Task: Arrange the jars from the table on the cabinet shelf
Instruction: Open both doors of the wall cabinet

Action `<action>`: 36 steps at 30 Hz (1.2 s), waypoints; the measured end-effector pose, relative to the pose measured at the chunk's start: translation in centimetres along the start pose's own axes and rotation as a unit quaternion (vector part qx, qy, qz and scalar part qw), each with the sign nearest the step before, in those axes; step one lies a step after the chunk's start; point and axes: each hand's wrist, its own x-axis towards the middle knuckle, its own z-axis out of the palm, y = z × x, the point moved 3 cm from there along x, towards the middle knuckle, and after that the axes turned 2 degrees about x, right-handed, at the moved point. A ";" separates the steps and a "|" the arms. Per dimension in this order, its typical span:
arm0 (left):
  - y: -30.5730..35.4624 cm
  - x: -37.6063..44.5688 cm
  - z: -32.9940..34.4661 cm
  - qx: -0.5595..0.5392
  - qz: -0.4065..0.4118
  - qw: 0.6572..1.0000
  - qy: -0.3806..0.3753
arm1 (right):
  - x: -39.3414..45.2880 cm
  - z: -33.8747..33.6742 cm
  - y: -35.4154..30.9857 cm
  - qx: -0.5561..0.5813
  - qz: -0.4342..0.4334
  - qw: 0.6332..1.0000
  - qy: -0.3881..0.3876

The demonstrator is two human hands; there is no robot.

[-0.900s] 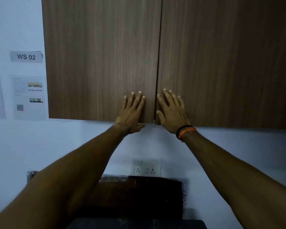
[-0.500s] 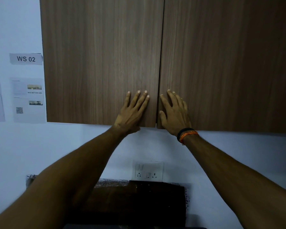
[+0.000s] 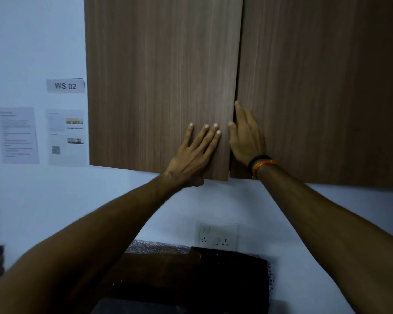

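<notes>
my left hand (image 3: 192, 152) lies flat, fingers spread, on the left cabinet door (image 3: 159, 75), which sits ajar. right hand (image 3: 247, 139) straight-fingered at the seam, holding nothing.

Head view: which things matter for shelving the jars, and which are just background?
Job: left cabinet door, ajar; right cabinet door; left hand, flat on the left door; right hand, at the gap between the doors.

Background: WS 02 label; printed sheets; wall socket; wristbands; dark surface below.
</notes>
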 end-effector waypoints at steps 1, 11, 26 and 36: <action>0.0 -0.4 -0.4 -0.001 -0.002 1.000 -0.001 | 0.5 0.2 -0.6 0.044 0.035 0.998 -0.003; 1.0 -3.3 -5.3 -0.170 -0.048 0.984 0.026 | 0.6 -1.1 -4.8 0.211 0.148 0.958 0.122; 0.2 -10.6 -13.3 -0.340 -0.228 0.908 0.088 | -0.9 -5.2 -13.0 0.439 -0.004 0.896 0.068; -5.0 -18.4 -19.7 -0.365 -0.250 0.894 0.074 | -1.3 -4.9 -23.2 0.504 -0.095 0.859 0.013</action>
